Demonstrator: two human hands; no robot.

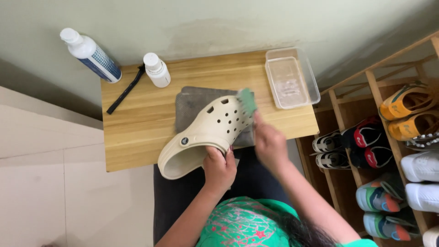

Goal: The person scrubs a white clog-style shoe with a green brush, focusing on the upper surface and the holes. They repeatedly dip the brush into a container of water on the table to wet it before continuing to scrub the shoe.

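My left hand (219,168) grips the opening edge of a cream perforated clog (208,135), holding it over the front of a small wooden table (137,123). The clog's toe rests above a grey cloth (192,98) spread on the table. My right hand (270,144) holds a green sponge (247,100) pressed against the clog's toe.
A large white and blue bottle (91,55), a small white bottle (157,69) and a black brush (125,89) lie at the table's back left. A clear plastic tub (291,77) sits at the back right. A wooden shoe rack (388,137) with several pairs stands to the right.
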